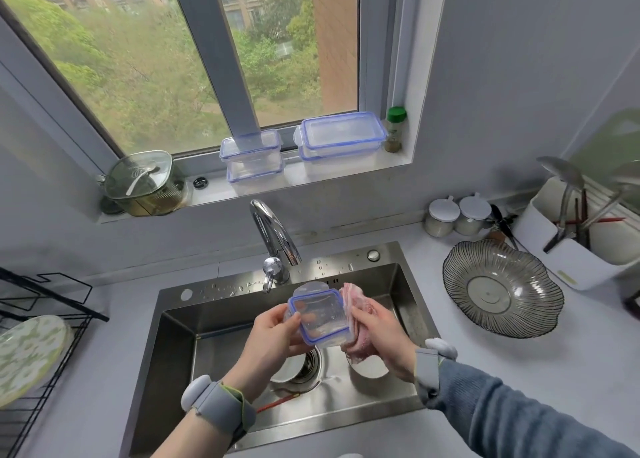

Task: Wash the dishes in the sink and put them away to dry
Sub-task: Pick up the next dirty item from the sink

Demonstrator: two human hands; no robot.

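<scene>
Over the steel sink (180,346) my left hand (273,336) grips a small clear plastic container with a blue-rimmed lid (320,314). My right hand (377,333) holds a pink cloth (356,305) pressed against the container's right side. Down in the basin lie white dishes (287,371) near the drain and red chopsticks (277,404), partly hidden by my arms. The tap (273,230) stands behind the container with no water running.
A black drying rack (45,305) with a green-patterned plate (29,353) stands at left. A ribbed glass bowl (502,288), two white-lidded jars (457,215) and a utensil holder (571,236) sit at right. Lidded containers (304,146) and a glass pot (143,184) line the windowsill.
</scene>
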